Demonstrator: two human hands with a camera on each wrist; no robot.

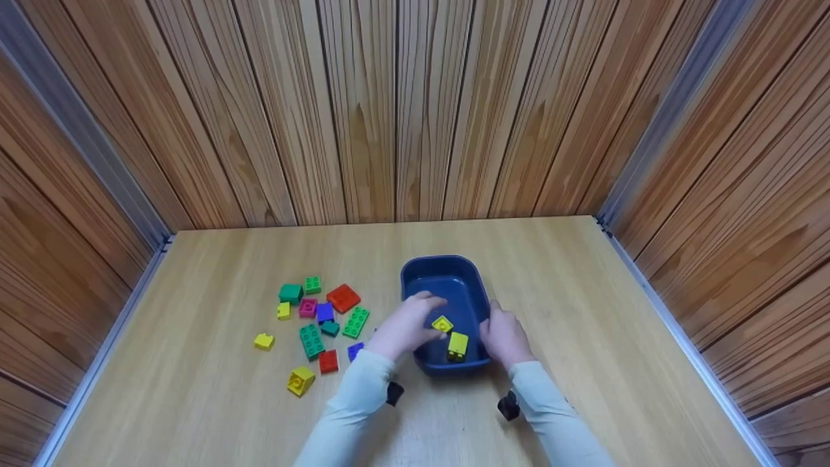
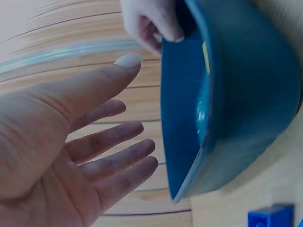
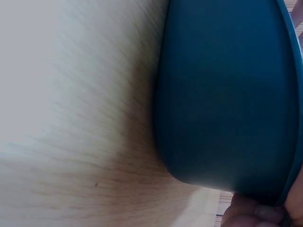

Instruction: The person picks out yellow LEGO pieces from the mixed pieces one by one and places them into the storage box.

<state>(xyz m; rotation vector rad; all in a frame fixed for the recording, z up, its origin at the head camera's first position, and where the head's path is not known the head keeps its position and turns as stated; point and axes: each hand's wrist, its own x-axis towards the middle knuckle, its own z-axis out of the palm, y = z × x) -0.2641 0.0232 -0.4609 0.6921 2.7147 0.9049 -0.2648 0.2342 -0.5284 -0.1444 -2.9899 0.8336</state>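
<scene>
A dark blue plastic bin (image 1: 447,259) stands on the table with its long side running away from me. Two yellow toy bricks show within it, a smaller one (image 1: 443,324) and a larger one (image 1: 457,346). Over the bin's left rim reaches my left hand (image 1: 410,324), its fingers apart and holding nothing; the left wrist view shows the bare palm (image 2: 57,156). My right hand (image 1: 506,336) grips the bin's right rim, and its curled fingers (image 3: 253,210) appear at the rim in the right wrist view.
Left of the bin lie several loose toy bricks, among them a red one (image 1: 343,298), a long green one (image 1: 355,322) and a yellow one (image 1: 300,381). A purple brick (image 1: 355,351) lies close to my left forearm. Wood-plank walls (image 1: 363,117) enclose the table (image 1: 214,389).
</scene>
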